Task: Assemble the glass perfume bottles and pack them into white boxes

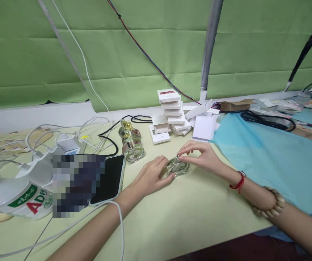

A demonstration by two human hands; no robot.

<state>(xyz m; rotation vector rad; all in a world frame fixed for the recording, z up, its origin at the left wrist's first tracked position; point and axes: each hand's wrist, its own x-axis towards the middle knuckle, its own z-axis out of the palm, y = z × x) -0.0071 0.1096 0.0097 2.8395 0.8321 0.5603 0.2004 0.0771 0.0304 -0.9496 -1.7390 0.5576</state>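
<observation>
Glass bottle (178, 168) on the table (199, 210), its contents unclear from my end; I have the left hand (151, 176) clasped round its side, the right hand (204, 156) pinching its neck.

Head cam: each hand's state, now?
Left hand: closed on the side of the glass bottle, steadying it.
Right hand: closed, thumb and fingers pinching the bottle's top.

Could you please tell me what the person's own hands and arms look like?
The left hand and right hand are ungloved, with no sleeves in view. A thin, knotted red cord bracelet circles the right wrist; farther up sits a chunky, pale beaded bracelet. No jewellery shows on the left arm.
</observation>
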